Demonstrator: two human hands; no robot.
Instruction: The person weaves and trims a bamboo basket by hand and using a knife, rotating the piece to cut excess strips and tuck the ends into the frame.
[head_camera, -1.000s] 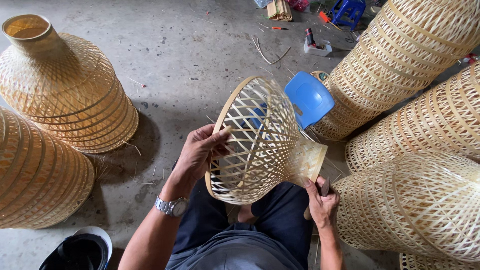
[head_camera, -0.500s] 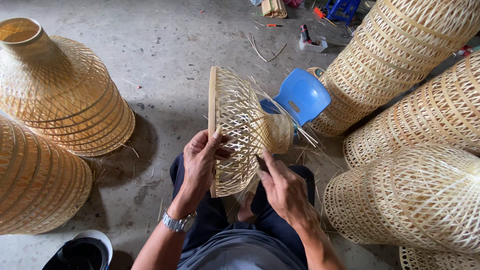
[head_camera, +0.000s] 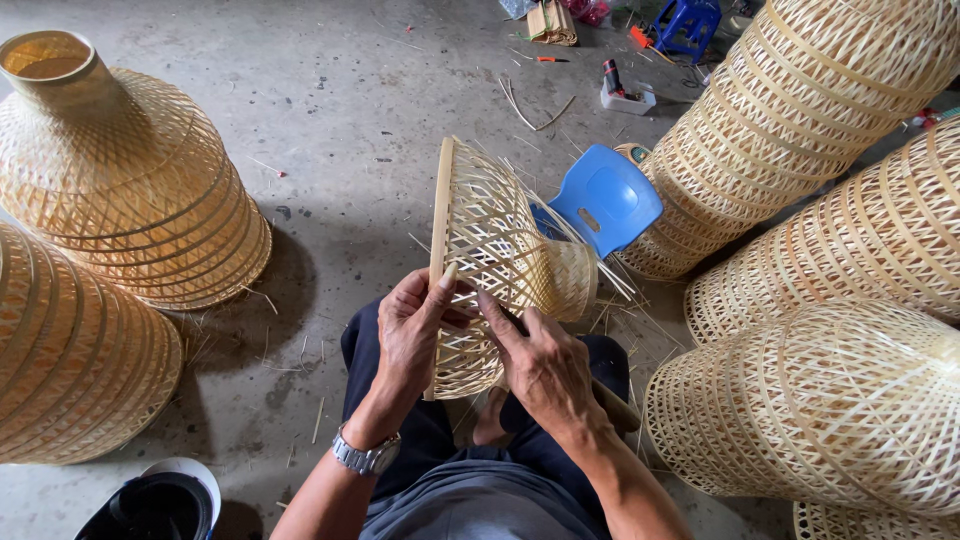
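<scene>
The right hand (head_camera: 545, 365) had come up beside the left hand (head_camera: 412, 335); both pinched the woven bamboo shade (head_camera: 490, 265), loose strands untrimmed.

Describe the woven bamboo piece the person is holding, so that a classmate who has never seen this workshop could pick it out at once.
Start at the concrete floor, ringed with stacked bamboo lampshades. At the centre, above the seated person's lap, the left hand and right hand grip one open-weave shade. Unlike the stacked ones, it is single, tipped on its side, its flat rim facing left, before a blue plastic stool.
</scene>
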